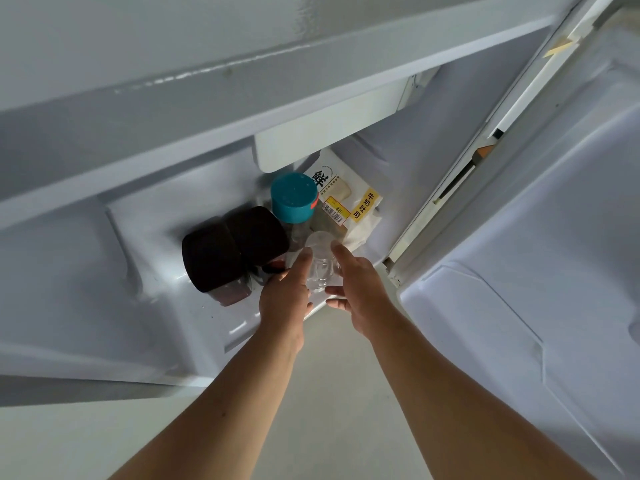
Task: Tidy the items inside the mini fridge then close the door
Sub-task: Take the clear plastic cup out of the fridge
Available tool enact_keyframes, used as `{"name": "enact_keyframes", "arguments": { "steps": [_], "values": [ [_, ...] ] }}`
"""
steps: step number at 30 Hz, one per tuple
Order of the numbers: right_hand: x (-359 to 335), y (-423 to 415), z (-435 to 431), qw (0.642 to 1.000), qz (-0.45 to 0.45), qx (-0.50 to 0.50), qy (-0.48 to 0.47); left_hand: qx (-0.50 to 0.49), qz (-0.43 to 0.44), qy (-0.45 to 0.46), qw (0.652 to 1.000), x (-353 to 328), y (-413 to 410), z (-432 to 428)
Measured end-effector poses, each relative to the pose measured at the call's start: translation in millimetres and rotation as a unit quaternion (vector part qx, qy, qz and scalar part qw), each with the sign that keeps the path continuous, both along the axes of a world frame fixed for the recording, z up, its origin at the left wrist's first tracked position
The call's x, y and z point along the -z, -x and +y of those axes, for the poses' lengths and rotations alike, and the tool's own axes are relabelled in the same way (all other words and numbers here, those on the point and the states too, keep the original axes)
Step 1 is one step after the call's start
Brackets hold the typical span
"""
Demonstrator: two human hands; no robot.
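Note:
A clear plastic bottle point(320, 263) with a clear cap stands at the front of the mini fridge floor point(207, 317). My left hand point(285, 294) touches its left side and my right hand point(358, 289) cups its right side, fingers spread. Two dark-lidded jars point(211, 258) point(258, 235) stand side by side to the left. A teal-capped bottle point(293, 197) stands behind them. A white bread bag point(341, 199) with a yellow label leans at the back right. Whether either hand grips the clear bottle firmly is unclear.
The fridge door point(540, 271) hangs open on the right, its inner liner facing me. A white compartment flap point(329, 133) sits above the items under the fridge top point(207, 64). Pale floor point(329, 393) lies below my arms.

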State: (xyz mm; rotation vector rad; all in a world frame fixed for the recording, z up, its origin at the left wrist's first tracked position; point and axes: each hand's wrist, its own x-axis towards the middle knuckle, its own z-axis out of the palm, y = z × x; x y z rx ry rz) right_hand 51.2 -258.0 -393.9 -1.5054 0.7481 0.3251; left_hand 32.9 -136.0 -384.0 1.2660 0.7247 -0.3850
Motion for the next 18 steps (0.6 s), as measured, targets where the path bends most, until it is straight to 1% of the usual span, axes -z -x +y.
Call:
{"name": "enact_keyframes", "arguments": {
  "steps": [7,13,18],
  "values": [
    [1.9,8.3,0.3,0.999,-0.038,0.005,0.034,0.027,-0.016,-0.033,0.999,3.9,1.7,5.1],
    [-2.8,12.3,0.3,0.999,-0.053,0.007,0.008,0.042,-0.031,-0.039,0.998,6.8,2.6,4.7],
    [-5.1,15.7,-0.1,0.999,-0.040,0.031,-0.014,0.047,-0.046,-0.042,0.997,3.9,4.9,5.0]
  ]
}}
